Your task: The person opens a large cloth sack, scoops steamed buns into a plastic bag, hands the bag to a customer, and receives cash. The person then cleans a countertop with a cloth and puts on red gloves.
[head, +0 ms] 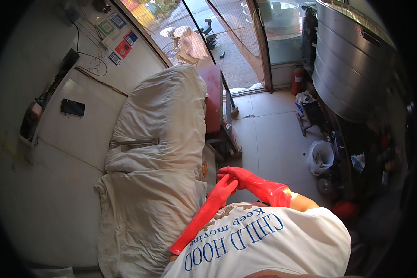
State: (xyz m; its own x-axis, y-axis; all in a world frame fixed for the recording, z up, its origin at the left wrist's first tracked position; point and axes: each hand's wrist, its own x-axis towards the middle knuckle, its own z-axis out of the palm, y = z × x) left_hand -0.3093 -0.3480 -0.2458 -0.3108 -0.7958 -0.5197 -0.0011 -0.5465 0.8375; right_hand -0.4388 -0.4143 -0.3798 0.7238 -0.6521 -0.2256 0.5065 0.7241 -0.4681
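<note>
Both of my hands wear long red rubber gloves and meet in front of my white printed shirt (250, 239). My left hand (225, 187) reaches up from the lower left, its fingers touching those of the other hand. From the right comes my right hand (241, 176), fingers stretched out and slightly apart. No object shows between them, though the overlap hides some of the fingers. To the left, a large cream cloth (160, 107) lies draped over bulky, hidden contents. Metal tongs (133, 142) rest on top of the cloth.
A phone (72, 107) lies on the white surface at left. A red-topped table (213, 100) stands beyond the cloth, towards the doorway. At right are a large ribbed metal drum (351, 62), a fire extinguisher (297, 80), a small stool (311, 113) and a bagged bin (320, 158).
</note>
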